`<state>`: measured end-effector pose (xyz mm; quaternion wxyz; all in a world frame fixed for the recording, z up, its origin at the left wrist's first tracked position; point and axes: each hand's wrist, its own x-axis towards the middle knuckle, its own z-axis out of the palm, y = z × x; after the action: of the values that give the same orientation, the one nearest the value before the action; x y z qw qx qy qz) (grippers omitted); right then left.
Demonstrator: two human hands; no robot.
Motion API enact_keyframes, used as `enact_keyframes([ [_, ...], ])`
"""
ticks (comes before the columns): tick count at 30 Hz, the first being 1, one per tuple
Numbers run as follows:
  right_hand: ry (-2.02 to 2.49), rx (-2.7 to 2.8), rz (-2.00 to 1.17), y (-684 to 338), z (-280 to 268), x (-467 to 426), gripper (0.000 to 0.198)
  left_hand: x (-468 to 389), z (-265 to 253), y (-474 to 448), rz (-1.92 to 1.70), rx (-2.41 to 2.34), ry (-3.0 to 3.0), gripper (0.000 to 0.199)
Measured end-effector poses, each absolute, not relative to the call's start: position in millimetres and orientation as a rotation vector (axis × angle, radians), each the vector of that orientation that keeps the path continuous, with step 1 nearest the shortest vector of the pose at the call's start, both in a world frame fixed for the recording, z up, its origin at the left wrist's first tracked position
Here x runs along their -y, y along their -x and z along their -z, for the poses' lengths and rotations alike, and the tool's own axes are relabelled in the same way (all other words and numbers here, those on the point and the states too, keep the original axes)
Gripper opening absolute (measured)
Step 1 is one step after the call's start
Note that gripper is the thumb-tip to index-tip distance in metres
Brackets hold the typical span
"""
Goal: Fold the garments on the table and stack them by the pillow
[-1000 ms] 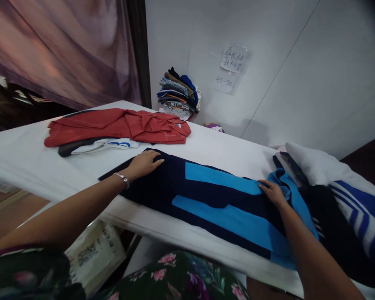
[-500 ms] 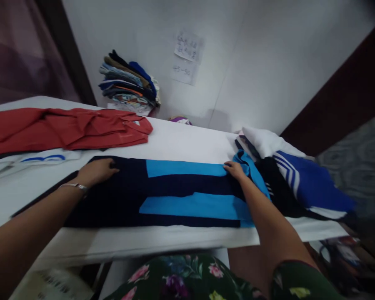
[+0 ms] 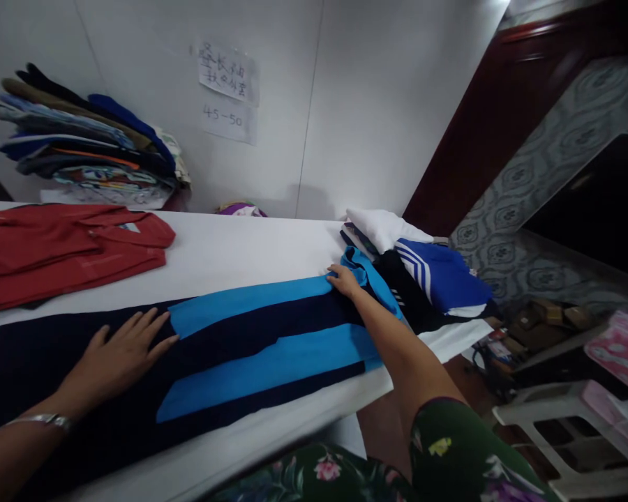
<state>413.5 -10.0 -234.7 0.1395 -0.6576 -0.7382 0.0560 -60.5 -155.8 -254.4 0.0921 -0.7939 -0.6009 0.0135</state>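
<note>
A long navy and bright-blue garment (image 3: 272,317) lies folded lengthwise along the white table. Whether it is a top or trousers, I cannot tell. My left hand (image 3: 120,352), with a bracelet at the wrist, rests flat on its navy part, fingers spread, just left of where the upper blue panel begins. At the garment's far right edge my right hand (image 3: 344,280) has its fingers closed on the cloth. Bunched blue fabric (image 3: 369,268) lies beside that hand.
A red garment (image 3: 73,247) lies at the table's back left. Folded clothes (image 3: 94,146) are stacked behind it by the wall. At the right end sit a blue striped garment (image 3: 442,275), a black one (image 3: 408,296) and a white one (image 3: 384,229). A plastic stool (image 3: 565,446) stands lower right.
The view has swung right. My left hand has slid right over the navy cloth, and its curled fingers have spread flat. My right hand stays at the same edge.
</note>
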Motion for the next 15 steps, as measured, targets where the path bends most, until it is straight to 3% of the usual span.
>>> enact_keyframes([
  [7,2.177,1.796,0.040,-482,195,12,0.037,158,259,62,-0.219,1.750,2.323,0.050],
  [15,2.389,1.696,-0.004,-491,193,13,0.049,159,259,61,-0.051,1.841,2.343,0.046],
])
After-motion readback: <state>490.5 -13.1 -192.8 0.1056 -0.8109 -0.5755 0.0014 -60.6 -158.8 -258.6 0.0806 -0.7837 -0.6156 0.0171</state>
